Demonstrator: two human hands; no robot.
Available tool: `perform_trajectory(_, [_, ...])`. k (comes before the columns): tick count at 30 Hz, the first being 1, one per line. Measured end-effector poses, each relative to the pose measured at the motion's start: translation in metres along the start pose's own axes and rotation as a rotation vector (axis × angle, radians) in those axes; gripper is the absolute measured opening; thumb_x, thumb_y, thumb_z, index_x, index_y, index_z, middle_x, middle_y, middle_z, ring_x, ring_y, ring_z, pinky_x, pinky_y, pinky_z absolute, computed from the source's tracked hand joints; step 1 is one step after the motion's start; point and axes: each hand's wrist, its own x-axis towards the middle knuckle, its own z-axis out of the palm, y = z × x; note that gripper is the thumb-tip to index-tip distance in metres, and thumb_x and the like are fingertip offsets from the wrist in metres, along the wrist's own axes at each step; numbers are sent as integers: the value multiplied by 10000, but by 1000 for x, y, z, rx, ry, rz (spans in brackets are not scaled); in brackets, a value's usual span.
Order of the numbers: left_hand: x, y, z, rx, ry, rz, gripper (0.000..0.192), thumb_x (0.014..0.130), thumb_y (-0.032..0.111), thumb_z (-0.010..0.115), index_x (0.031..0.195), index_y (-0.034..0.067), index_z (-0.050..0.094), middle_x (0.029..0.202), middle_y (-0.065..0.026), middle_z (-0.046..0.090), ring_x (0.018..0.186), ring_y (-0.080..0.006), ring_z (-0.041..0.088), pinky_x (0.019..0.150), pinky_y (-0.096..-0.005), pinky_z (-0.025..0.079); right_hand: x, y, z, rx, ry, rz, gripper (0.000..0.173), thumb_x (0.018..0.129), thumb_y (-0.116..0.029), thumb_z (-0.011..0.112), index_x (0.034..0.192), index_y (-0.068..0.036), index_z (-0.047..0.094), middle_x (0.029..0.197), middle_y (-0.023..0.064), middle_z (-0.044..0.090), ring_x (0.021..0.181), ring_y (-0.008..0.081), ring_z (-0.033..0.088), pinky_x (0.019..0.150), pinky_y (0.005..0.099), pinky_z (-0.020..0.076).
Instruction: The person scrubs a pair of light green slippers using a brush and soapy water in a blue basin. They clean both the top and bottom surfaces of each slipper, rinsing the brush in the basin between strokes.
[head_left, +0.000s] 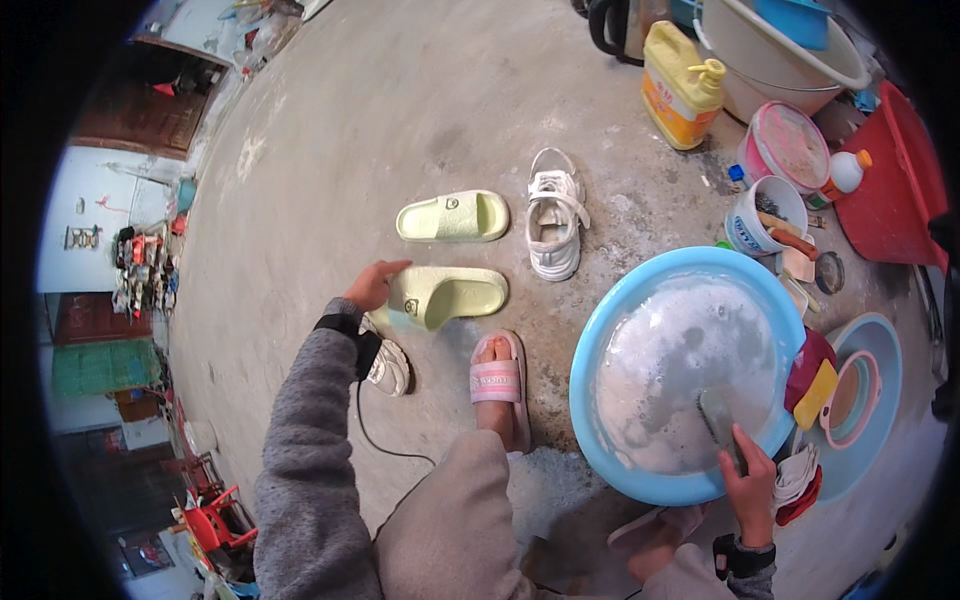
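My left hand (371, 285) grips one end of a pale green slide slipper (472, 298), which is tilted just above or against the concrete floor. Its matching slipper (446, 217) lies flat beyond it. To the right, my right hand (750, 476) holds the handle of a scrubbing brush (716, 420) over a light blue plastic basin (587, 382). White foam (675, 360) covers much of the water there. Beyond the basin a white shoe (555, 217) stands upright. Another white shoe (388, 369) is partly hidden behind my left wrist.
A yellow pump jug (679, 90), a white bucket (780, 52) and a red basin (889, 187) stand far right. A small tub (765, 217) holds brushes. Beside the blue basin are a yellow sponge (815, 394) and a second basin (885, 375). A cable (382, 448) hangs below my left wrist.
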Motion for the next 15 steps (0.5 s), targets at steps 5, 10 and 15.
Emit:
perform_trajectory(5, [38,-5,34,52,568,-63,490,743,-119,487,1148,57,698,1165,-218,660,1114,-388,618,1000,-407,484,13,-3,-2,-50,-53,38,454,868,-132,705,1297,-8,623,1109,230,690,988,400,673,848,420,529])
perform_trajectory(10, [99,37,65,-196,619,-117,484,826,92,669,1293,-11,597,1281,-241,629,1183,-385,609,1016,-403,483,29,-8,9,-92,-21,7,463,880,-120,686,1318,-2,595,1128,239,671,999,413,652,859,430,515])
perform_trajectory(15, [128,53,79,-457,565,-306,681,800,191,774,1364,-75,500,1240,-263,646,1160,-359,633,991,-399,497,38,-10,11,-150,25,70,479,881,-116,677,1333,4,572,1119,231,646,1010,415,628,866,435,502])
